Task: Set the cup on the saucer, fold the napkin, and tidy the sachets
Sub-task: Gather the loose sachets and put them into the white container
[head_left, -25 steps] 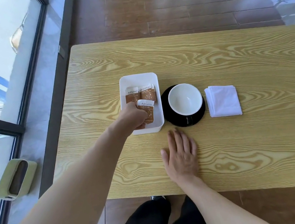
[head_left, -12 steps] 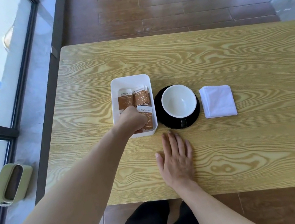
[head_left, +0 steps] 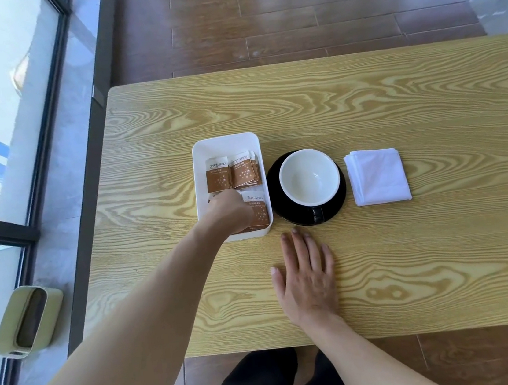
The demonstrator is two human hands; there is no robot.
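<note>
A white cup point(head_left: 309, 175) stands on a black saucer point(head_left: 276, 199) at the table's middle, its dark handle towards me. To its right lies a folded white napkin point(head_left: 377, 176). To its left a white tray point(head_left: 223, 138) holds several brown sachets point(head_left: 218, 177), lying side by side at the far end. My left hand point(head_left: 230, 212) reaches into the near end of the tray, fingers curled on a sachet point(head_left: 260, 209) that lies there. My right hand point(head_left: 308, 277) rests flat on the wood just in front of the saucer, fingers spread, holding nothing.
The wooden table point(head_left: 362, 99) has its left edge close to a glass wall with a dark frame point(head_left: 61, 171). A green bin point(head_left: 27, 322) stands on the floor at lower left. Brown floorboards lie beyond the far edge.
My left hand has lowered the sachet into the near end of the tray and stays on it. My right hand has not moved on the table; the view has shifted slightly.
</note>
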